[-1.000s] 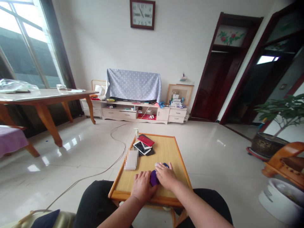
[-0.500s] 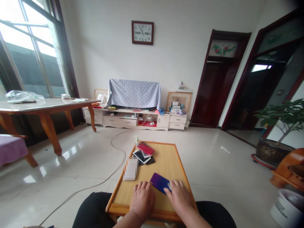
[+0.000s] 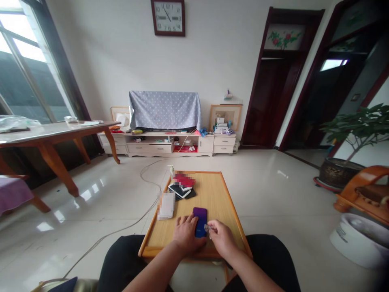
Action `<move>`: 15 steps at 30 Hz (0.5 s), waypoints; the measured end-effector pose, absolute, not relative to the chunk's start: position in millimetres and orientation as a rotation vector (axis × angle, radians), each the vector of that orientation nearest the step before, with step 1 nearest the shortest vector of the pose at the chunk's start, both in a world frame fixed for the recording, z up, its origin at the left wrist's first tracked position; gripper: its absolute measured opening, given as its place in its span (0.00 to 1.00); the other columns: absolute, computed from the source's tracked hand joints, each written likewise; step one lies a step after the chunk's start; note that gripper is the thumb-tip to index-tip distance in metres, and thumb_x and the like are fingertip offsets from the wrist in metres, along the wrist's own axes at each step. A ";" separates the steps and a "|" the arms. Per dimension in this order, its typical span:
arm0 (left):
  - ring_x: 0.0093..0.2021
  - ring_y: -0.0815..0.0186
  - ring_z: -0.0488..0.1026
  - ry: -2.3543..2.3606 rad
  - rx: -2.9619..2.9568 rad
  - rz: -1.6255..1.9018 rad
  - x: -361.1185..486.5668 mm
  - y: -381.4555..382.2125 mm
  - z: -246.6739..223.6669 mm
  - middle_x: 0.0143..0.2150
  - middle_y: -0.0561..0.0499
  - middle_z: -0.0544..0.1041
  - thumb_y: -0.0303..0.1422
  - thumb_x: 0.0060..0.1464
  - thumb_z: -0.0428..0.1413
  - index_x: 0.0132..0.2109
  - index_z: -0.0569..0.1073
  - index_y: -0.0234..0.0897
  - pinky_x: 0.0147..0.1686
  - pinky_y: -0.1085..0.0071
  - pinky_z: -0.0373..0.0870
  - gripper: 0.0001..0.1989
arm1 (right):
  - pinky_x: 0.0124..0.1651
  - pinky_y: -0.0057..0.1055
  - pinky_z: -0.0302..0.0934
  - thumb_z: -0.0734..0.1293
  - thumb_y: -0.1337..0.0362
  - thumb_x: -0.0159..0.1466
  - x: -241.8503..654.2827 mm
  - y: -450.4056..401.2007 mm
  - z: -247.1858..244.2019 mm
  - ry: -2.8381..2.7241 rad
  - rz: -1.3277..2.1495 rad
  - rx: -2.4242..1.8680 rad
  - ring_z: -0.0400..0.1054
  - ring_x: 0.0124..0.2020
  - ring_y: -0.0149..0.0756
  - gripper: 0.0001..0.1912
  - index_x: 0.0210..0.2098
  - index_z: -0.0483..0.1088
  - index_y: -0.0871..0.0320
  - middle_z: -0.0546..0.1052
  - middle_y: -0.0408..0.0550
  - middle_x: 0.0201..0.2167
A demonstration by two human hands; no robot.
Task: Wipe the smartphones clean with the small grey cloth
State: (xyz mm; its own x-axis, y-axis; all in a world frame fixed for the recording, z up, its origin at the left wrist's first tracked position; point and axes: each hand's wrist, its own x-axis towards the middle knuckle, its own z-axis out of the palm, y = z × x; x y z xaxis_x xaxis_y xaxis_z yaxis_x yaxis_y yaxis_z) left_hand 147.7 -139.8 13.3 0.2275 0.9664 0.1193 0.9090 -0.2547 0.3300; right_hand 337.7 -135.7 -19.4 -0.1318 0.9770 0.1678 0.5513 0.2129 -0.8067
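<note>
A smartphone (image 3: 200, 219) with a purple-to-blue back lies lengthwise on the small wooden table (image 3: 214, 194) before me. My left hand (image 3: 187, 234) holds it down, fingers along its left edge and thumb by its bottom end. Close to the phone's right edge, my right hand (image 3: 221, 237) is closed in a pinch on a small crumpled greyish piece (image 3: 208, 228). What that piece is made of is too small to tell.
At the table's far left are a pump bottle (image 3: 172, 170), a red item (image 3: 184, 179), a white-framed tablet (image 3: 179, 190) and a blurred white item (image 3: 166, 206). A cable (image 3: 127, 233) runs over the floor at left. A white bin (image 3: 358, 241) stands at right.
The phone has turned from slanted to pointing straight away from me. My left hand has come onto its left side. The right hand now pinches the crumpled piece beside it. The view has tilted down.
</note>
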 end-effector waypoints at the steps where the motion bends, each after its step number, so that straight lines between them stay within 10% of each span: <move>1: 0.65 0.48 0.61 1.759 2.316 0.444 148.0 -138.0 14.3 0.66 0.43 0.67 0.49 0.43 0.61 0.62 0.67 0.43 0.66 0.51 0.47 0.39 | 0.40 0.32 0.69 0.62 0.62 0.64 339.6 -134.3 -21.4 -1.721 0.808 -1.439 0.76 0.38 0.40 0.12 0.44 0.73 0.53 0.81 0.48 0.38; 8: 0.60 0.49 0.64 1.968 2.239 0.564 142.8 -151.0 15.1 0.59 0.42 0.71 0.53 0.46 0.59 0.61 0.66 0.42 0.62 0.54 0.51 0.38 | 0.35 0.32 0.67 0.63 0.51 0.65 344.2 -136.4 -24.0 -1.551 0.794 -1.450 0.75 0.33 0.39 0.13 0.39 0.71 0.53 0.81 0.47 0.33; 15: 0.53 0.53 0.67 2.097 2.141 0.538 139.6 -161.9 3.2 0.51 0.44 0.73 0.49 0.54 0.54 0.57 0.67 0.41 0.52 0.59 0.57 0.27 | 0.43 0.29 0.64 0.62 0.64 0.65 297.9 -148.4 -10.4 -1.894 0.635 -1.361 0.72 0.39 0.37 0.08 0.38 0.73 0.52 0.78 0.46 0.37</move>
State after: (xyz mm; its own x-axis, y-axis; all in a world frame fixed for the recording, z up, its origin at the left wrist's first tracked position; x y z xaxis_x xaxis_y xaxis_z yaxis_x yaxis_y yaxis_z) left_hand 139.6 -161.9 3.2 -0.0084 0.9834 0.1811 0.9492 -0.0491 0.3107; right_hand 297.9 -148.4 -10.4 -0.1942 0.9457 0.2605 0.5972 0.3247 -0.7335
